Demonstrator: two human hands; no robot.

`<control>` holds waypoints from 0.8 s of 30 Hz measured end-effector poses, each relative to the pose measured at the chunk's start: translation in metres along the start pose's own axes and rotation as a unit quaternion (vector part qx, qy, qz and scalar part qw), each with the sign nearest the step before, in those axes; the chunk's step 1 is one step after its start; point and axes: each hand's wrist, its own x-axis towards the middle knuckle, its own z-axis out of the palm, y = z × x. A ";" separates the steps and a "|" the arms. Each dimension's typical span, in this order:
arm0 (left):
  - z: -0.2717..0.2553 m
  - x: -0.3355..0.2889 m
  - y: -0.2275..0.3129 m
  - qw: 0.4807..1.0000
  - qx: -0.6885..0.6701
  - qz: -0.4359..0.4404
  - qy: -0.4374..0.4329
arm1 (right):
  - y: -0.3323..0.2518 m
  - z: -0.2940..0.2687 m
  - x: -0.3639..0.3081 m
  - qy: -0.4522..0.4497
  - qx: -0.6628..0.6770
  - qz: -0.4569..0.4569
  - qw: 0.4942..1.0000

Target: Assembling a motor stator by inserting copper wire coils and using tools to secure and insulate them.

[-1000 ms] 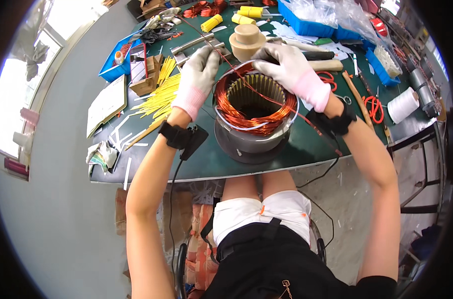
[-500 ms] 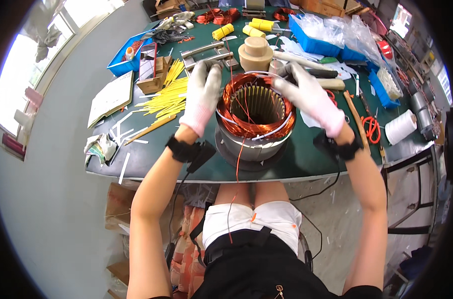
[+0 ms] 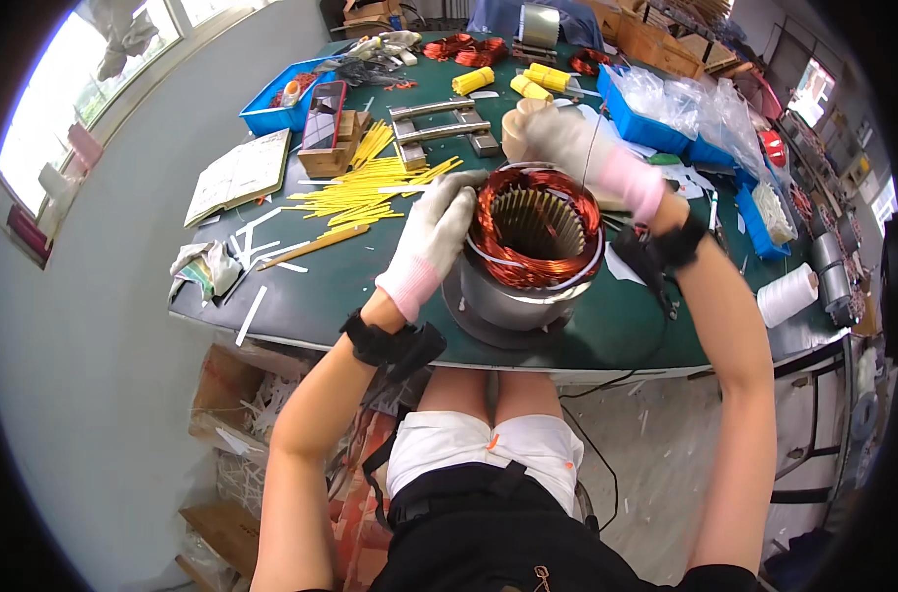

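My left hand, gloved, fingers curled on the near-left rim of the motor stator, which sits mid green table. Right hand at its far rim w/ fingers closed round a thin wire, I think. Yellow sleeves lie left.

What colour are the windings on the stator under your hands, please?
Coppery orange-red, seen best in the head view: the windings ring the stator's grey metal body.
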 end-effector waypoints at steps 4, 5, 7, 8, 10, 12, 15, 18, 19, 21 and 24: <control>-0.021 -0.023 -0.011 0.960 -0.226 -0.150 -0.074 | 0.083 -0.056 -0.061 0.194 0.558 0.276 0.758; -0.019 -0.030 -0.010 0.932 -0.334 -0.141 -0.028 | 0.084 -0.058 -0.079 0.291 0.540 0.238 0.753; -0.026 -0.042 -0.015 0.852 -0.508 -0.124 0.027 | 0.046 -0.044 -0.092 0.432 0.486 0.190 0.735; -0.043 -0.051 -0.021 0.810 -0.575 -0.114 0.008 | 0.003 -0.034 -0.086 0.478 0.460 0.177 0.727; -0.046 -0.052 -0.026 0.758 -0.640 -0.123 0.024 | -0.085 -0.012 -0.080 0.392 -0.323 0.207 0.836; -0.045 -0.050 -0.031 0.741 -0.663 -0.102 0.016 | -0.129 0.028 -0.075 0.465 0.113 0.090 0.873; -0.041 -0.051 -0.025 0.732 -0.675 -0.085 0.022 | -0.158 0.052 -0.051 0.201 -0.139 0.055 0.968; -0.042 -0.054 -0.030 0.728 -0.682 -0.065 0.000 | -0.136 0.074 -0.034 0.192 -0.245 0.132 0.941; -0.044 -0.055 -0.030 0.718 -0.694 -0.041 -0.038 | -0.137 0.078 -0.035 0.176 -0.313 0.148 0.922; -0.045 -0.058 -0.027 0.699 -0.710 -0.072 -0.042 | -0.130 0.076 -0.039 0.190 -0.292 0.121 0.930; -0.038 -0.066 -0.018 0.678 -0.723 -0.128 -0.023 | -0.119 0.066 -0.048 0.220 -0.248 0.060 0.941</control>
